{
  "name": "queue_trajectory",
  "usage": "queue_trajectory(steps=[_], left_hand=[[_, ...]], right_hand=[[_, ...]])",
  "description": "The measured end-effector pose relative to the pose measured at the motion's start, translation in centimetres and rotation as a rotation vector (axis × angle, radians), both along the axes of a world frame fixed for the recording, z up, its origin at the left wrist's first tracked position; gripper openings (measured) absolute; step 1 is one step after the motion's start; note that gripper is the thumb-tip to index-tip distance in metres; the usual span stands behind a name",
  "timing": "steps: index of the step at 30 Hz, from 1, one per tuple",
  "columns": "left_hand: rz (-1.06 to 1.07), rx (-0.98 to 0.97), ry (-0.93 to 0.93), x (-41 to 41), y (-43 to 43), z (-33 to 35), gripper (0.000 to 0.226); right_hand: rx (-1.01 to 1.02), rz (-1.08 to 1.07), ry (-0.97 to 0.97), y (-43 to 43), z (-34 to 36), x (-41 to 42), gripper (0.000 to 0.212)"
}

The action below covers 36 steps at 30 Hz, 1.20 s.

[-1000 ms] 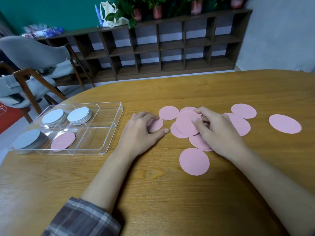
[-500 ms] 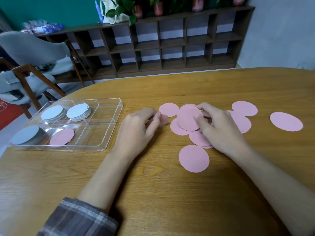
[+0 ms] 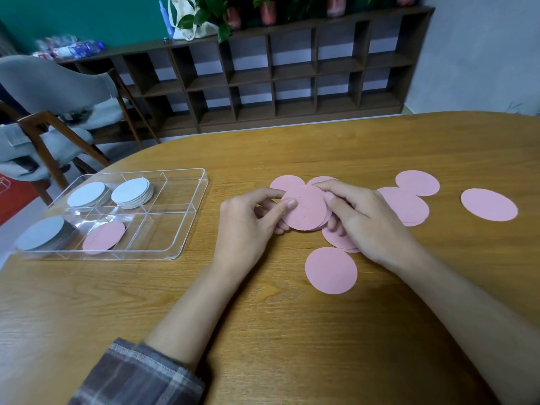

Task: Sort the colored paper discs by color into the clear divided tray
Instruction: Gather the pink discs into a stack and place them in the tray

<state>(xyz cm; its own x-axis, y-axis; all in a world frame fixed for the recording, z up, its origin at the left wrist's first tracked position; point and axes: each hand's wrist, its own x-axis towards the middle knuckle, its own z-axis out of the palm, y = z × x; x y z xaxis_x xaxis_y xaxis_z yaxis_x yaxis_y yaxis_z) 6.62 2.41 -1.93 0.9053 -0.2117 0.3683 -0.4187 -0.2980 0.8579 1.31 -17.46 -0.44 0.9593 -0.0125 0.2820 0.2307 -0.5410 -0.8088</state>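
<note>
- Pink disc stack (image 3: 304, 207): a few thin paper rounds, edges fanned, at mid-table, pinched btwn both hands; exact no. can't tell.
- L hand (image 3: 248, 226): thumb on stack's face, fingers curled behind its left edge, gripping it.
- R hand (image 3: 368, 226): fingers curled round stack's right edge, gripping too.
- Clear divided tray (image 3: 201, 182): rectangular see-thru plastic, 6 compartments (2 rows × 3), at table's left, well apart from hands.
- Contents: far-left pale stack (image 3: 86, 194), far-mid pale stack (image 3: 132, 192) and near-left pale stack (image 3: 41, 232), all bluish-white discs; near-mid compartment has 1 tray pink disc (image 3: 103, 237).
- Loose pink discs: flat matte circles on wood table (image 3: 263, 331). Nearest loose disc (image 3: 331, 270) lies alone in front of the hands, far-right loose disc (image 3: 489, 204) alone too. At least 5 more around and under the hands, overlapping, so total unclear.
</note>
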Motion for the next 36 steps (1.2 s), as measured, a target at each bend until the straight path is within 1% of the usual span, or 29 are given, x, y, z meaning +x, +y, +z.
queue_trajectory(steps=[2, 5, 8, 10, 12, 14, 16, 23, 28, 31, 36], left_hand=[[0.001, 0.028, -0.006, -0.1, -0.2, 0.0, 0.011], [0.037, 0.145, -0.086, -0.2, -0.3, -0.2, 0.016], [0.031, 0.246, -0.1, -0.5, -0.3, -0.1, 0.025], [-0.058, 0.293, -0.091, -0.8, -0.2, 0.0, 0.029], [-0.209, 0.347, -0.101, -1.2, -0.2, 0.1, 0.033], [-0.348, 0.42, -0.098, -1.5, -0.2, -0.1, 0.046], [-0.407, 0.461, -0.1, -1.5, -0.2, -0.2, 0.053], [-0.42, 0.422, 0.033, -0.8, 0.3, 0.0, 0.036], [-0.402, 0.164, 0.189, 0.3, 0.7, -0.1, 0.02], [-0.342, 0.049, 0.191, 0.5, 0.6, -0.2, 0.015], [-0.25, -0.056, 0.159, 0.7, 0.5, -0.4, 0.016]], right_hand=[[-0.022, 0.032, -0.013, 0.1, 0.0, -0.1, 0.025], [-0.161, 0.023, -0.042, -0.1, -0.1, -0.2, 0.02], [-0.163, -0.046, -0.052, -0.8, -0.1, 0.1, 0.02], [-0.148, -0.085, -0.054, -1.3, -0.1, 0.3, 0.021], [-0.139, -0.107, -0.052, -1.6, -0.1, 0.5, 0.021], [-0.135, -0.124, -0.046, -1.7, -0.2, 0.5, 0.02], [-0.13, -0.128, -0.046, -1.8, -0.2, 0.6, 0.019], [-0.135, -0.125, -0.045, -1.5, -0.4, 0.5, 0.023], [-0.122, -0.081, -0.027, -1.1, 0.0, 0.2, 0.029], [-0.117, -0.059, -0.01, -1.0, 0.0, 0.3, 0.03], [-0.094, -0.031, 0.014, -0.9, 0.1, 0.2, 0.032]])
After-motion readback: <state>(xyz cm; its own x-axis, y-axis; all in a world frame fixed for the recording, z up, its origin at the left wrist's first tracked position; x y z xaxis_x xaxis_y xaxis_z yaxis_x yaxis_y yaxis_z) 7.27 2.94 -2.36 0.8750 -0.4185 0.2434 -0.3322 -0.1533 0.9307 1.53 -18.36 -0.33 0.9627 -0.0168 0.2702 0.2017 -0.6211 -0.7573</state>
